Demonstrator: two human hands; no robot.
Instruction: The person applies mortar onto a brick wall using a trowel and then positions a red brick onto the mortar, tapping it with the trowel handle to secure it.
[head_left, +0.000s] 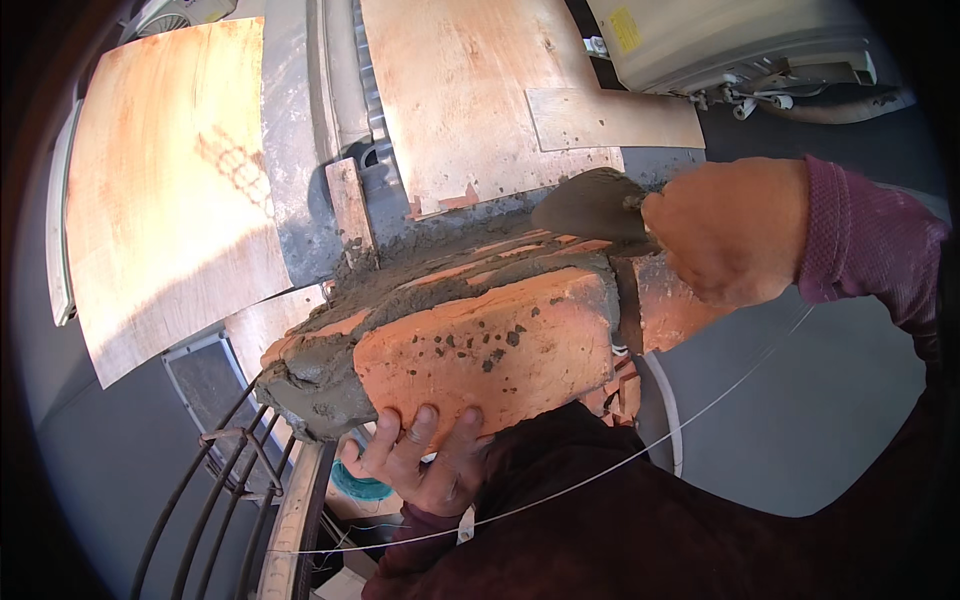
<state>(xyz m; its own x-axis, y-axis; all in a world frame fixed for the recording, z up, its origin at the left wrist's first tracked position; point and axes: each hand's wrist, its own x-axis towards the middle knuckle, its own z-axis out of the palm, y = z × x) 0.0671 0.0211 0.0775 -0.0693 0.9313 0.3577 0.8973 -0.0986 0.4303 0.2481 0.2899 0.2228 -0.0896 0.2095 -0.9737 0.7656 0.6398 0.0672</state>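
A red-orange brick (480, 350) with dark mortar specks on its face lies along the near side of the wall top. My left hand (435, 465) grips it from the near edge, fingertips spread on its face. Thick grey mortar (315, 390) coats the wall at the brick's left end. Behind it, more bricks (465, 270) run in rows, with mortar between and over them. In my right hand (730, 232), closed round the handle, is a trowel (590, 208). Its mortar-smeared blade sits over the far right end of the rows; the handle is mostly hidden.
Plywood sheets (180, 190) lie beyond the wall, with a short wooden strip (349, 212) leaning there. Steel bars (205, 500) rise at lower left near a teal bucket (362, 484). A thin string (590, 484) crosses in front of me. Boxy outdoor equipment (740, 45) stands at upper right.
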